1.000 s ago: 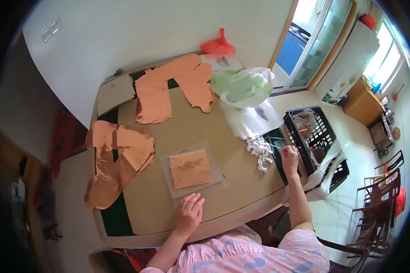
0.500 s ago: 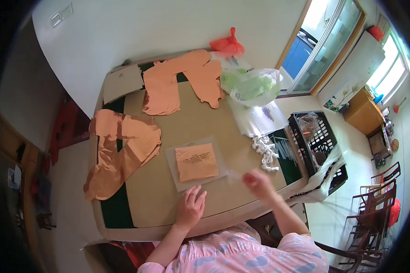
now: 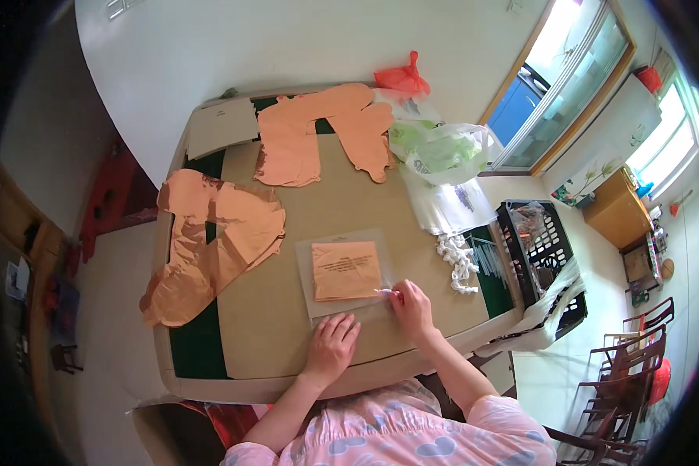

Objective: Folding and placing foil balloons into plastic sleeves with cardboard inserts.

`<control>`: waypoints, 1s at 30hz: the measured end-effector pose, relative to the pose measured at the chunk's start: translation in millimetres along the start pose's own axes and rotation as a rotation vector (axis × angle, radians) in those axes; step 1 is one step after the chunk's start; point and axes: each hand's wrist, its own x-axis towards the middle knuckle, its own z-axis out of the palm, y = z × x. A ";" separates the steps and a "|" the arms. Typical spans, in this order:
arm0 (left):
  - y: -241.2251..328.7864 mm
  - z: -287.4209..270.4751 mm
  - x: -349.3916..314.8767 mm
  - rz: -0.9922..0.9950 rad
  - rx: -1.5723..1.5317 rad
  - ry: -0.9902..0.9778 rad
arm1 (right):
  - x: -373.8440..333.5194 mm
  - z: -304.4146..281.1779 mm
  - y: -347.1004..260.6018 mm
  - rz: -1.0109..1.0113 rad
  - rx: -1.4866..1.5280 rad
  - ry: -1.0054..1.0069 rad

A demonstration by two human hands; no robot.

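A folded rose-gold foil piece (image 3: pixel 346 270) with dark print lies under or inside a clear, flat plastic bag (image 3: pixel 307 299) on the table before me. My left hand (image 3: pixel 332 348) lies palm down at the bag's near edge, fingers stretched out and holding nothing. At the bag's right edge my right hand (image 3: pixel 412 307) is closed, thumb and fingers pinching a short, thin white strip (image 3: pixel 385 292). The strip's tip reaches the foil's lower right corner; its exact kind is too small to tell.
Stacks of flat foil shapes lie at left (image 3: pixel 217 241) and at the back (image 3: pixel 287 144). Cardboard (image 3: pixel 224 128), a red bag (image 3: pixel 404 76), a green-white plastic bag (image 3: pixel 443 151), clear bags (image 3: pixel 450 203), white cord (image 3: pixel 458 264) and a black crate (image 3: pixel 532 248) stand around.
My right hand has moved left to the plastic bag's edge, bringing the white strip against the foil's corner. My left hand stays by the near edge. The whole view has shifted slightly.
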 end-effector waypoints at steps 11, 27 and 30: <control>-3.1 -0.4 -2.3 -0.015 -0.066 -0.001 | -31.6 13.7 -52.2 -0.319 -0.233 -0.156; 0.5 -2.6 1.2 -0.020 -0.019 0.003 | -19.3 -13.6 -28.0 -0.285 -0.347 -0.142; 0.5 -2.2 1.3 -0.017 -0.027 0.007 | -25.2 -24.1 -16.5 -0.257 -0.189 0.033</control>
